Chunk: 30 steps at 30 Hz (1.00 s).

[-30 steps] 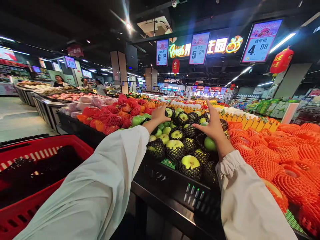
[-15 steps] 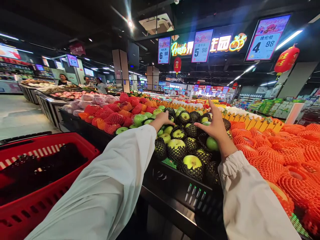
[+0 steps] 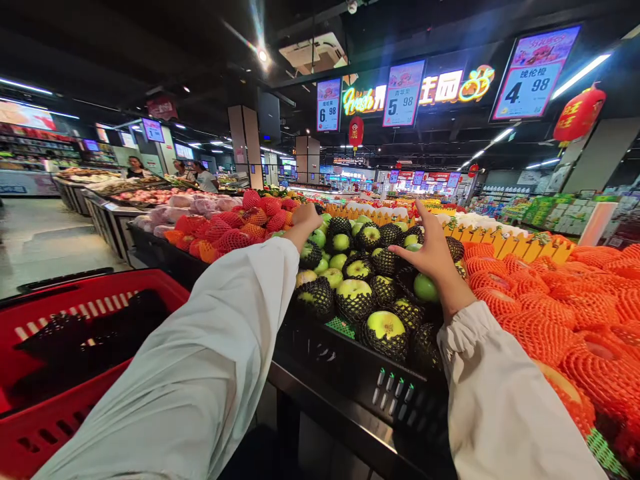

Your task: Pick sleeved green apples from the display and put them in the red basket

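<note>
Since half a second ago the left hand [image 3: 306, 215] has drawn away to the left and farther back, off the middle of the green apples [image 3: 353, 289] and toward the red-netted fruit [image 3: 233, 240]; the right hand [image 3: 427, 247] has kept nearly the same place over the apples.

The right hand is spread wide, thumb and forefinger well apart, with nothing seen between them. The left hand is partly hidden behind its own wrist, so whether it grips anything cannot be told. The green apples, many in black foam nets, are heaped on the counter [image 3: 340, 373] below and between the hands. Orange-netted fruit [image 3: 545, 320] lies to the right, and a red basket [image 3: 30, 413] with dark contents is at the lower left.

Overhead, the left price board [image 3: 329, 105] shows 6.98, its product name too small to be sure of. The middle price board [image 3: 404, 93] reads 青苹果 and 5.98; the large right price board [image 3: 537, 73] reads 晚伦橙 and 4.98. A lit sign [image 3: 363, 100] behind them says "Fresh" in script, followed by Chinese characters partly covered by the middle board. The large red lantern [image 3: 580, 115] bears 旺 in gold.
</note>
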{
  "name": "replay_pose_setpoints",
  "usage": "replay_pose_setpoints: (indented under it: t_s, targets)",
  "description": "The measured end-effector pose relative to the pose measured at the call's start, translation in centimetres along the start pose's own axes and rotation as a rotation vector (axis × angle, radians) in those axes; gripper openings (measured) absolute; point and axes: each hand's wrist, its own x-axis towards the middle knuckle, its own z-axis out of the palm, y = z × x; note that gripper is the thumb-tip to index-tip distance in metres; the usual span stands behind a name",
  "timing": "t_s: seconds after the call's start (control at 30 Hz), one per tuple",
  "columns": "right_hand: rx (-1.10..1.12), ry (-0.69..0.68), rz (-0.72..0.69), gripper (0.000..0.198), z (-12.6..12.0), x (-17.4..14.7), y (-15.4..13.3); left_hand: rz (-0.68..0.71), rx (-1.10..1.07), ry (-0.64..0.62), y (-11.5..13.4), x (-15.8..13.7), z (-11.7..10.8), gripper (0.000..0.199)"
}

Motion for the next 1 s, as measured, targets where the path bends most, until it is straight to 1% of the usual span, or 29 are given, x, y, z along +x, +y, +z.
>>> replay_pose_setpoints:
  t_s: [0.07,0.17,0.27,0.33,0.43,0.5,0.6,0.67,0.73,0.8,0.87,0.93,1.0]
  targets:
    - [-0.008,-0.007,0.005,0.105,0.0,0.0,0.0,-0.013,0.039,-0.096,-1.0,0.3,0.4,0.053]
    - [-0.014,-0.019,0.017,0.104,0.0,-0.1,0.0,0.023,0.067,-0.255,-2.1,0.6,1.3,0.06]
    - [-0.009,-0.021,0.024,0.1,-0.1,-0.1,-0.1,0.056,0.086,-0.305,-2.7,0.7,1.8,0.071]
    - [0.001,-0.021,0.03,0.098,-0.1,-0.1,-0.3,0.084,0.116,-0.299,-2.9,0.5,1.8,0.077]
    - [0.007,-0.023,0.035,0.097,-0.2,-0.1,-0.4,0.128,0.117,-0.253,-3.2,0.0,1.6,0.077]
    - [0.005,-0.022,0.033,0.096,-0.2,-0.1,-0.4,0.134,0.075,-0.188,-3.1,-0.4,1.4,0.073]
    - [0.001,-0.026,0.041,0.097,-0.2,-0.1,-0.3,0.096,-0.033,-0.046,-2.6,-1.2,1.1,0.067]
    - [-0.001,-0.031,0.052,0.097,-0.2,-0.1,-0.2,0.071,-0.135,0.053,-1.6,-2.0,0.9,0.062]
    - [0.007,-0.03,0.061,0.097,-0.1,-0.1,-0.2,0.057,-0.264,0.145,0.0,-3.1,0.7,0.061]
    - [0.031,-0.031,0.07,0.095,-0.1,-0.1,-0.2,0.05,-0.428,0.229,2.3,-4.6,0.8,0.061]
    - [0.063,-0.039,0.091,0.092,0.0,-0.1,-0.4,0.062,-0.638,0.287,5.2,-6.6,1.1,0.06]
    - [0.091,-0.048,0.124,0.092,0.0,-0.1,-0.5,0.1,-0.897,0.294,8.4,-8.8,1.9,0.055]
    - [0.113,-0.051,0.143,0.098,0.0,-0.1,-0.6,0.141,-1.146,0.23,11.4,-11.2,3.0,0.048]
